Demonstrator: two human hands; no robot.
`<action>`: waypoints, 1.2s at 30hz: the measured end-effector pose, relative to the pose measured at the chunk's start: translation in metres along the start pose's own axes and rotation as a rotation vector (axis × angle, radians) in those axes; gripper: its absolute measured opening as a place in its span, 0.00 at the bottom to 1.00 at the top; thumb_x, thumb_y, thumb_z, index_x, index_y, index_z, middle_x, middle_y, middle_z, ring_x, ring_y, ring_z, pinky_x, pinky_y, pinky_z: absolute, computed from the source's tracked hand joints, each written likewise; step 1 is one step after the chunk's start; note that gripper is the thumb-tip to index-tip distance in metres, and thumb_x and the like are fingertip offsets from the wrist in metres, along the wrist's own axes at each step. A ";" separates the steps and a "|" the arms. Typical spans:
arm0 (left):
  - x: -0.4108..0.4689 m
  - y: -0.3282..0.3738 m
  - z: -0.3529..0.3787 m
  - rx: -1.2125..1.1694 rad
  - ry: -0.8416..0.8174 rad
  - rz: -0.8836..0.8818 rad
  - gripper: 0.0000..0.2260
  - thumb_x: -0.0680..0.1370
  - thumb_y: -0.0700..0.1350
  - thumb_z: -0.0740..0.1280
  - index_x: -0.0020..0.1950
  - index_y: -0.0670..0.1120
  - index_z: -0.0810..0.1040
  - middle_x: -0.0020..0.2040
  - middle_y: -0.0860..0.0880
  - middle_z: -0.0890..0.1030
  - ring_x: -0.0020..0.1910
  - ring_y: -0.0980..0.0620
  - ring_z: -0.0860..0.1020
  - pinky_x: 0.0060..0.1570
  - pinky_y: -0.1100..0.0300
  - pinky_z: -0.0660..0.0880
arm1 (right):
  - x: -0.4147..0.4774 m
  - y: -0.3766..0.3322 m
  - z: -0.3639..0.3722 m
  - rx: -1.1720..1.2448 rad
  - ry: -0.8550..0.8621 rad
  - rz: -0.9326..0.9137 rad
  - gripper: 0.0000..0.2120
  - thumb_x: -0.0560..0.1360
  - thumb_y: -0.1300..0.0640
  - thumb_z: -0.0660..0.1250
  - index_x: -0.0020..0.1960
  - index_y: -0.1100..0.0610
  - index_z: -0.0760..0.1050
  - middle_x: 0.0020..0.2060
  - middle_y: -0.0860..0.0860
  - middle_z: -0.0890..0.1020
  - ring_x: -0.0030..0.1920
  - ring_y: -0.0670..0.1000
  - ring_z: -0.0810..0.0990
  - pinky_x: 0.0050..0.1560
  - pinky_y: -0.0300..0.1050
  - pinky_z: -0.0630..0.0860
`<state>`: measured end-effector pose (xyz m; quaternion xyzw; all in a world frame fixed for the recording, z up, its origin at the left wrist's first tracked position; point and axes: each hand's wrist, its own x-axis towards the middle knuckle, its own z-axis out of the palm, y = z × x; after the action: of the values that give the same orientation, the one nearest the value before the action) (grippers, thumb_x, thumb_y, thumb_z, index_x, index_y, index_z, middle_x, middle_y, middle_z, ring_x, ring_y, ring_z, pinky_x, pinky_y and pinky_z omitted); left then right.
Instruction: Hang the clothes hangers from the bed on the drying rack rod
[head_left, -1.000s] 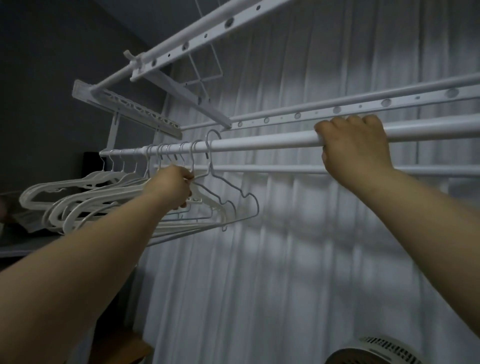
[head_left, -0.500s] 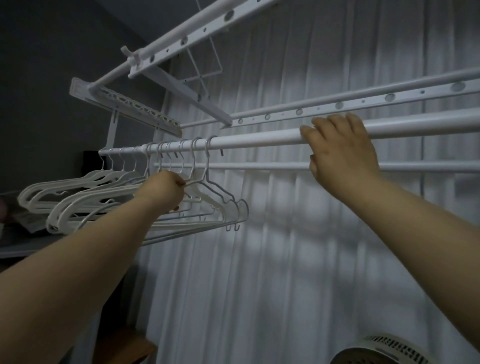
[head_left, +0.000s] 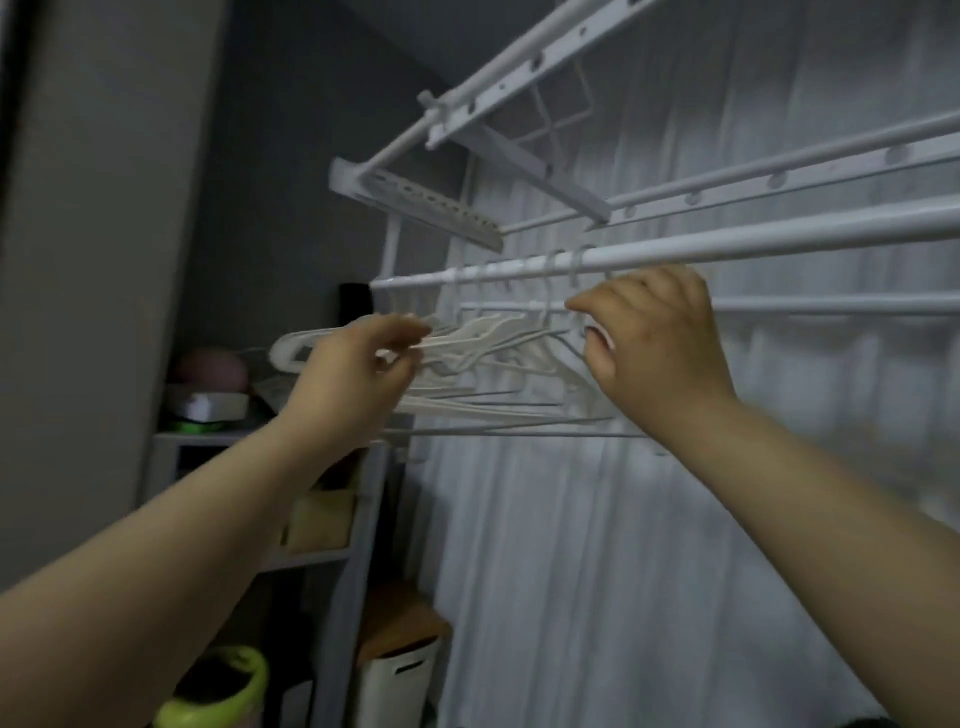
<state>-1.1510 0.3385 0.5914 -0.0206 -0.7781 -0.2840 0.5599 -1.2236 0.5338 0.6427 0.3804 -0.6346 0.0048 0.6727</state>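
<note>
Several white hangers (head_left: 488, 358) hang bunched by their hooks at the left end of the white drying rack rod (head_left: 753, 247). My left hand (head_left: 358, 379) reaches into the bunch from the left, with thumb and fingers pinching a hanger arm. On the right side of the bunch, just under the rod, my right hand (head_left: 654, 348) has its fingers curled around the neck of the rightmost hanger. The back of that hand hides the exact hold. No hand is on the rod.
More rack bars (head_left: 779, 171) run above and behind the rod, against a white curtain (head_left: 597, 519). A grey shelf unit (head_left: 343, 519) with boxes stands at the left. Below it are a white bin (head_left: 400, 675) and a green-rimmed container (head_left: 218, 686).
My right hand let go of the rod and moved down and left to the hangers. My left hand shifted to the left side of the bunch. The camera swung left.
</note>
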 end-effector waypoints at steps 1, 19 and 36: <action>-0.015 -0.012 -0.024 0.003 -0.014 -0.004 0.11 0.76 0.38 0.64 0.56 0.44 0.80 0.47 0.52 0.81 0.43 0.63 0.77 0.38 0.81 0.67 | 0.004 -0.022 0.004 0.070 0.017 -0.004 0.15 0.65 0.58 0.56 0.40 0.58 0.81 0.32 0.53 0.83 0.34 0.57 0.81 0.45 0.45 0.62; -0.423 -0.179 -0.564 0.692 0.176 -1.169 0.18 0.77 0.42 0.65 0.28 0.55 0.69 0.24 0.59 0.77 0.30 0.65 0.76 0.32 0.71 0.66 | 0.055 -0.644 -0.042 1.395 -0.857 -0.014 0.09 0.72 0.63 0.68 0.36 0.53 0.72 0.37 0.57 0.81 0.40 0.56 0.80 0.41 0.45 0.71; -0.691 -0.196 -0.818 1.009 0.622 -2.076 0.16 0.80 0.43 0.57 0.68 0.46 0.68 0.69 0.47 0.71 0.66 0.49 0.71 0.62 0.59 0.67 | 0.039 -1.177 -0.213 1.472 -1.494 -1.012 0.14 0.78 0.57 0.58 0.62 0.54 0.72 0.59 0.53 0.78 0.58 0.52 0.76 0.56 0.39 0.71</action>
<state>-0.2595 -0.0083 0.0721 0.9097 -0.2779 -0.2561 0.1724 -0.4590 -0.2110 0.1010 0.7970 -0.4927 -0.1222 -0.3272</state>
